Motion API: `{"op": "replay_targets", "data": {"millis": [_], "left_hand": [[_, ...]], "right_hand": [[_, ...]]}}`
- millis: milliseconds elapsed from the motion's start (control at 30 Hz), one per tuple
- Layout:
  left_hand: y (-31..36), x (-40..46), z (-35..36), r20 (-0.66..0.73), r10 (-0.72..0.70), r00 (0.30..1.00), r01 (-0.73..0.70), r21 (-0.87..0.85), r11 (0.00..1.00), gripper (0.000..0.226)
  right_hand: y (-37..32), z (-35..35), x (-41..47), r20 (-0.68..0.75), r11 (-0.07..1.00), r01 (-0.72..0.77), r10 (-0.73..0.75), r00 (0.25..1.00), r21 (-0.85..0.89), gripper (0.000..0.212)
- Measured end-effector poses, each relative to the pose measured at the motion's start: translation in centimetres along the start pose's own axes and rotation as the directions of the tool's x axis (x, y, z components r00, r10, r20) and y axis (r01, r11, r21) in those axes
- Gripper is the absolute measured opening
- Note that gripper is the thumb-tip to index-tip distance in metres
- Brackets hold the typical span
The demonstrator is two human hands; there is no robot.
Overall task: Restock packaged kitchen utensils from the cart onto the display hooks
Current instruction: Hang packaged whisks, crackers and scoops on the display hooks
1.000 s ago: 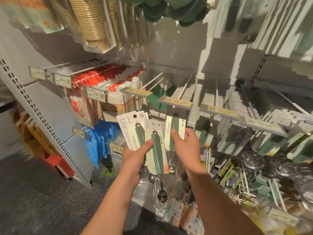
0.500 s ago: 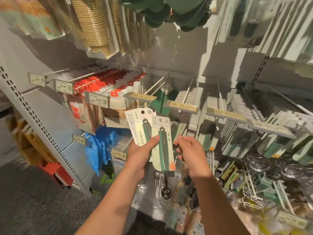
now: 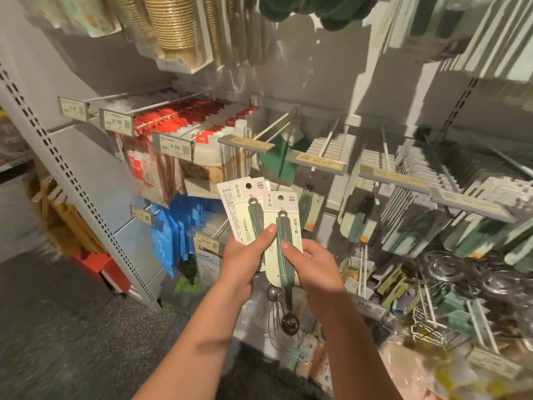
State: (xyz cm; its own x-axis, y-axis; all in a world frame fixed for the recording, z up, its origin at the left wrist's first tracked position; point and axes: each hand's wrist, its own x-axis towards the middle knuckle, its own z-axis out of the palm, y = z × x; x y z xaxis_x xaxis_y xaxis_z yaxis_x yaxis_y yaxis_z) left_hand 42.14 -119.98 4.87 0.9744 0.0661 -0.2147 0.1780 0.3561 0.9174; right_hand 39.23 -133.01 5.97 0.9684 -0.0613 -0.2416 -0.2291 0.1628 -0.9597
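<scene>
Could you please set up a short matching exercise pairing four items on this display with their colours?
Items:
1. utensil handles
2. packets on the hooks at upper left
3. bags lower left
4. stacked cups at top

Colours:
A. gold
B. green
C. blue
D. red and white

Pairs: 1-B, 2-D, 3-C, 4-A
</scene>
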Motion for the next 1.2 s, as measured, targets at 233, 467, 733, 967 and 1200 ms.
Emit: {"op": "replay_targets", "data": {"millis": [233,467,733,967,1200], "left_hand": [[0.1,0.3,-1.0,-0.039,-0.012,0.999,0.011,-0.025,1.0,0.038],[0.1,0.8,-2.1,-0.084,-0.031,0.996,0.028,-0.039,0.999,0.039],[0.9,0.9,-2.2,-0.039,0.043,0.998,-0.042,0.018,0.999,0.034],[1.3,0.7,-1.9,-0.047,0.048,0.998,-0.045,0.058,0.997,0.028],[1.2,0.6,-1.3,-0.028,0.065,0.998,-0.063,0.063,0.996,0.027]], "right_hand": [[0.3,0.1,-0.1,-0.04,0.998,0.057,-0.057,0.998,0.008,0.008],[1.0,0.6,0.3,-0.166,0.986,0.152,-0.161,0.973,-0.065,0.022],[0.3,1.3,0.8,-0.257,0.969,0.243,-0.223,0.94,0.046,0.035],[0.1,0.9,2.5,-0.387,0.969,0.247,-0.232,0.892,-0.01,0.007],[-1.4,0.1,4.9,-0.412,0.968,0.199,-0.244,0.878,-0.151,0.011]]}}
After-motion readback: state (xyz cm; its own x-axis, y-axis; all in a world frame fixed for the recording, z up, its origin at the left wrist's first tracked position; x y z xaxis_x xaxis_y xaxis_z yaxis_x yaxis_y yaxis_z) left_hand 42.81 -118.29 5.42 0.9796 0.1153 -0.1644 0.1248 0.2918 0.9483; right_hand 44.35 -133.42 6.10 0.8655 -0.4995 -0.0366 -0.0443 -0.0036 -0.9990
